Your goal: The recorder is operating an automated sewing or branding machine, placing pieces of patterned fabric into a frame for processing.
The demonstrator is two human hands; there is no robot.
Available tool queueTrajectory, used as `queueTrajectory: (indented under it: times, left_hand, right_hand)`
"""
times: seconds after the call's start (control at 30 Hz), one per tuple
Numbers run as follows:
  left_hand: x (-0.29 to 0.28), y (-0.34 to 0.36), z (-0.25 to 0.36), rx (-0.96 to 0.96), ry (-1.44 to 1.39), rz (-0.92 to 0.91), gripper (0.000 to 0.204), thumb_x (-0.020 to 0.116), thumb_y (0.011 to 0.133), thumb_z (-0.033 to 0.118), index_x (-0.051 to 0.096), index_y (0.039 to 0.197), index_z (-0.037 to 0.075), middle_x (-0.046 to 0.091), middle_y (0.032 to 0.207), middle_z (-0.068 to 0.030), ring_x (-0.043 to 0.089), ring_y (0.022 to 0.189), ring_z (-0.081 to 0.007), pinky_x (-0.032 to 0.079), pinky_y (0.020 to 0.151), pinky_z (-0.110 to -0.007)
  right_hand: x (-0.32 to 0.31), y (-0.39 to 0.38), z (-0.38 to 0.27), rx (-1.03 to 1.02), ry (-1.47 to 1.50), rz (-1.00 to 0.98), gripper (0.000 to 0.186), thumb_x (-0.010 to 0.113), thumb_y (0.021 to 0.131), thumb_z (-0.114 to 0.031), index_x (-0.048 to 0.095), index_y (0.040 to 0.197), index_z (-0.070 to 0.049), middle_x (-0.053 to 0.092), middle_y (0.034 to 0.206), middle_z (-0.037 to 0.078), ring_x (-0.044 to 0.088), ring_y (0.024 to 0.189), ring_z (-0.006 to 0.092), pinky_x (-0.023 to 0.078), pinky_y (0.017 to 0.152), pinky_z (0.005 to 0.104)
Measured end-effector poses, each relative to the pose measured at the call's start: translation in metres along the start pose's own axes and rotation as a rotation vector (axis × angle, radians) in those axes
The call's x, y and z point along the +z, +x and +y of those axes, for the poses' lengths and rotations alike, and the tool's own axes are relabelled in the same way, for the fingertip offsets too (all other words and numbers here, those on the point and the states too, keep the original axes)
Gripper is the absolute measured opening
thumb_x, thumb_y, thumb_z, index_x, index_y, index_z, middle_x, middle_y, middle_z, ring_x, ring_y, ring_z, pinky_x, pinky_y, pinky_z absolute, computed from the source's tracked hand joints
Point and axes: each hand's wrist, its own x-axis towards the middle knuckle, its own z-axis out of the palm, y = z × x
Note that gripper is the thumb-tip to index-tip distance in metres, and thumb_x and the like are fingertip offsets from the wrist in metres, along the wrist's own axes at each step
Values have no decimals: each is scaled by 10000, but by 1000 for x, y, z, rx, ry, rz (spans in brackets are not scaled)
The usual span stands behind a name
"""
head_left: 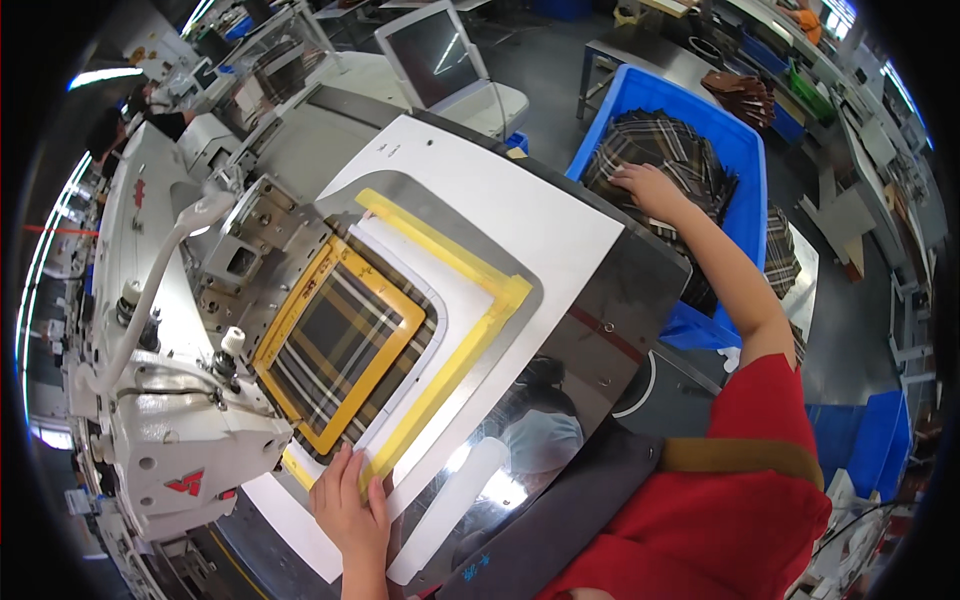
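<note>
My left hand [352, 505] lies with its fingers stretched out over the near edge of a white template edged with yellow tape [435, 375], close to the sewing machine's head [200, 440]. A yellow clamp frame [375, 395] presses down on a piece of brown, black and white plaid fabric [330, 345]. Off to the right, my right hand [650, 192] reaches into a blue bin [745, 150] and rests on a pile of plaid fabric pieces [665, 140]. Its fingers are bent but apart; the fingertips touch the cloth, and no piece is lifted.
A white board [560, 215] lies under the template on the dark machine table [640, 270]. Beyond stands a tilted screen [435, 60]. Brown pieces [740, 97] are stacked on a metal table behind the bin. More plaid cloth [780, 250] lies beside the bin.
</note>
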Motion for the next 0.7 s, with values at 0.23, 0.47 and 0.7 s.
queueTrajectory:
  times: [0.23, 0.47, 0.7]
  left_hand:
    - [-26, 18, 5, -27, -468, -69, 332, 644, 848, 158, 635, 1164, 57, 631, 1239, -128, 588, 1118, -350, 438, 977, -422]
    - [-14, 58, 59, -434, -1824, -292, 549, 598, 956, 271, 418, 1396, -3, 596, 1282, -178, 573, 1172, -247, 443, 991, -355]
    - [-11, 41, 39, -496, -1482, -308, 353, 540, 997, 194, 535, 1313, 36, 608, 1194, -34, 539, 1080, -151, 434, 942, -293]
  right_hand:
    - [-96, 28, -29, 694, 196, 634, 326, 462, 1018, -284, 651, 1049, -19, 660, 929, 224, 650, 858, 368, 510, 732, 394]
    - [-197, 24, -282, -667, 243, 205, 472, 661, 827, -237, 593, 1258, -59, 625, 1173, 111, 623, 1036, 277, 492, 818, 342]
    - [-178, 51, -291, -394, 808, 302, 613, 710, 844, -316, 507, 1350, -34, 587, 1209, 126, 575, 1127, 264, 441, 981, 349]
